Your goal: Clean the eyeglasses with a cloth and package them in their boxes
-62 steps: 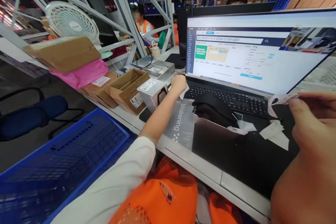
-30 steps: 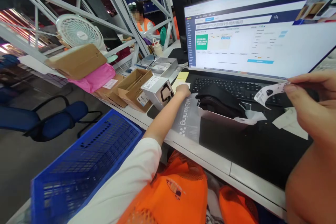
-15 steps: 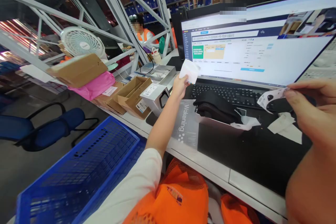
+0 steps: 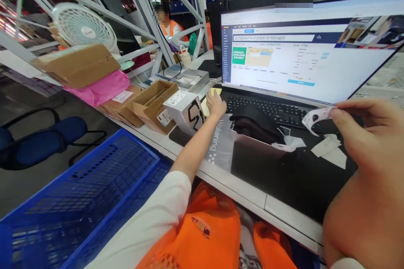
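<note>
Pinching a curled white label (image 4: 324, 112) between thumb and forefinger of the right hand (image 4: 368, 134), tight at the tips, with the other end dangling free; stretching across the crowded bench (image 4: 252, 193) with the left hand (image 4: 216, 104), palm down and fingers loosely parted over yellow paper (image 4: 205, 109), with no grip in sight, though too small there to tell touching from hovering; at risk, judging by the bend, of a label folded or stuck onto itself, because of a hold at one end only; at risk too of a brush against the keyboard (image 4: 265, 107), from a dip of the right wrist; likely, with a careless sweep of the left forearm (image 4: 198, 143), to knock the grey box (image 4: 186, 111); possible, with a slackened pinch, to lose the label near similarly pale paper scraps (image 4: 330, 150); placed, in the label's case, at the right fingertips, pointing toward the keyboard and well apart from the left hand.
</note>
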Demonstrator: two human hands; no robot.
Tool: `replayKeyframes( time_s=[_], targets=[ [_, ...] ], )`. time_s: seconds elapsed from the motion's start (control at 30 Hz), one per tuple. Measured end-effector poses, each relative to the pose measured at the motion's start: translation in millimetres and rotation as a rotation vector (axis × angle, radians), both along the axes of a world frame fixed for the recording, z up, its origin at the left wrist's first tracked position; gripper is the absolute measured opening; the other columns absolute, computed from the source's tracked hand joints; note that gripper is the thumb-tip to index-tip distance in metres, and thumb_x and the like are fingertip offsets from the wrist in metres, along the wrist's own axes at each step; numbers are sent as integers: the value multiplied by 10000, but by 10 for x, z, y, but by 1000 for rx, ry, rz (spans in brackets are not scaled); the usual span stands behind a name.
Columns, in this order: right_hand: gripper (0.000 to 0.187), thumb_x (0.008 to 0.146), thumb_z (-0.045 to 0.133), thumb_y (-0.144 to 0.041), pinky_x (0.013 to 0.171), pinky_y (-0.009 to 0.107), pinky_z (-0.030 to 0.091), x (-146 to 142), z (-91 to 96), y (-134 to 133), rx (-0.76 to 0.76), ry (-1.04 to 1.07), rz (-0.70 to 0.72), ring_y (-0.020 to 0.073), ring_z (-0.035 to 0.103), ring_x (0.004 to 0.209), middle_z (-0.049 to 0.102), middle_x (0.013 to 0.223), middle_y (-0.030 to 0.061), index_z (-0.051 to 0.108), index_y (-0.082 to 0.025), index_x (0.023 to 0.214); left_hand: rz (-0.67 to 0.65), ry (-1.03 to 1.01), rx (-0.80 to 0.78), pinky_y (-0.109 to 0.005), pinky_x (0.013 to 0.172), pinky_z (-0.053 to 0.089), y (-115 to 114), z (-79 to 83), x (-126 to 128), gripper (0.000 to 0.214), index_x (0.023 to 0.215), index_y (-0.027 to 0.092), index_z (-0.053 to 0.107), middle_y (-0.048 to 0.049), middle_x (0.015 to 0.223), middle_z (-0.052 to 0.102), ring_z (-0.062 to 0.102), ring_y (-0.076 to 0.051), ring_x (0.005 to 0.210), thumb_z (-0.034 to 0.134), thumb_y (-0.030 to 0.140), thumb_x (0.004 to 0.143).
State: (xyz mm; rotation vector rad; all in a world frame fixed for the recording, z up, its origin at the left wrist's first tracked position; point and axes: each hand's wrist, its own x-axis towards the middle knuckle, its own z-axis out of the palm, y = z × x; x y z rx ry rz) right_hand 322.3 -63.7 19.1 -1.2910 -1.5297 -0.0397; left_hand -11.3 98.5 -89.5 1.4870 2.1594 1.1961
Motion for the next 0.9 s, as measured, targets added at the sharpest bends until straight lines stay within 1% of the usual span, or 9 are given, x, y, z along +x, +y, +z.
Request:
replayKeyframes(
  time_s=[0.13, 0.2, 0.27, 0.37, 0.43, 0.5, 0.57, 0.63, 0.9],
  targets=[
    [130, 807, 740, -270, 756, 297, 524, -141, -11, 68, -15, -61, 63, 183, 710, 811, 763, 884, 9, 773, -235, 928, -137, 173, 441, -475, 1283, 187, -517, 361, 144, 431, 1369, 198, 535, -139, 1610, 315, 155, -290, 1570, 566, 245, 942],
    [112, 820, 728, -251, 784, 284, 537, -213, -16, 71, -17, -118, 119, 176, 712, 831, 765, 894, 13, 770, -224, 920, -252, 130, 577, -470, 1226, 313, -918, 511, 105, 271, 1216, 231, 617, -111, 1465, 503, 376, -276, 1468, 547, 284, 959],
    [109, 836, 716, -245, 818, 274, 541, -269, -21, 48, -5, -161, 154, 172, 713, 859, 767, 910, 16, 769, -219, 928, -401, 100, 563, -415, 1084, 467, -1340, 529, 3, 206, 1076, 228, 664, -89, 1166, 673, 616, -235, 1180, 510, 332, 989],
    [117, 843, 715, -257, 828, 275, 537, -317, -32, 6, -10, -202, 138, 175, 718, 877, 768, 918, 7, 769, -235, 945, -529, 165, 385, -371, 933, 534, -1886, 262, -208, 201, 994, 221, 689, -64, 966, 702, 669, -207, 954, 536, 350, 977],
    [121, 839, 717, -270, 825, 287, 535, -341, -47, 0, -15, -218, 127, 187, 721, 888, 769, 921, 4, 768, -245, 946, -500, 293, 178, -425, 997, 517, -2152, -37, -357, 244, 1097, 216, 693, -106, 1132, 689, 645, -259, 1087, 623, 373, 924],
    [123, 841, 709, -281, 808, 296, 536, -373, -70, 13, -23, -232, 137, 194, 722, 882, 769, 925, 3, 765, -251, 947, -382, 417, -48, -513, 1082, 467, -2339, -328, -494, 446, 1256, 202, 650, -163, 1350, 602, 553, -342, 1271, 691, 429, 874],
    [128, 845, 695, -282, 794, 299, 538, -417, -99, 33, -42, -249, 168, 193, 723, 872, 768, 927, 0, 760, -254, 951, -268, 470, -193, -557, 1126, 425, -2447, -542, -599, 584, 1367, 185, 581, -180, 1443, 535, 484, -377, 1347, 695, 468, 869],
    [128, 846, 684, -281, 788, 300, 540, -466, -131, 50, -65, -266, 205, 193, 724, 867, 766, 923, -2, 756, -253, 948, -217, 451, -222, -541, 1142, 416, -2479, -658, -663, 604, 1408, 176, 542, -162, 1421, 553, 495, -358, 1327, 669, 461, 890],
    [137, 874, 642, -308, 755, 290, 529, -540, -178, 43, -94, -318, 252, 178, 715, 831, 761, 932, -1, 742, -240, 939, -259, 160, -154, -386, 995, 530, -2090, -662, -762, 498, 1385, 153, 572, -102, 1138, 621, 633, -230, 1027, 586, 186, 888]
  ],
)
